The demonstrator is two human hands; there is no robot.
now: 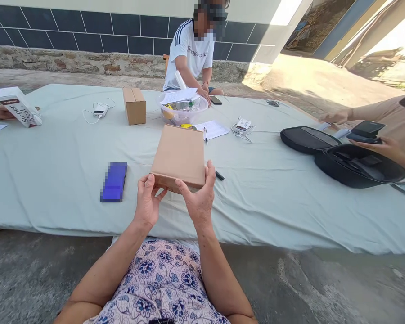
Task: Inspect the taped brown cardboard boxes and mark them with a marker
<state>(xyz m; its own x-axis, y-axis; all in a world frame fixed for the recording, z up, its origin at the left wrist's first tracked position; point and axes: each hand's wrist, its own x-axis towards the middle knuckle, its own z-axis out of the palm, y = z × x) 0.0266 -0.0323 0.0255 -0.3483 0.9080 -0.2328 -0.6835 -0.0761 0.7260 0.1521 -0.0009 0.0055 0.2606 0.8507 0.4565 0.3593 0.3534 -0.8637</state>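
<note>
A flat brown cardboard box is held up over the near edge of the pale green sheet. My left hand grips its near left corner, thumb against the box's edge. My right hand holds the near right corner, thumb up along the side. A black marker lies on the sheet just right of the box. A blue flat object, blurred, lies on the sheet to the left of my left hand.
Farther back stand a second cardboard box, a clear bowl with papers, a white power bank and a pen on paper. A seated person faces me. At right, another person's hands work over an open black case. A white carton lies far left.
</note>
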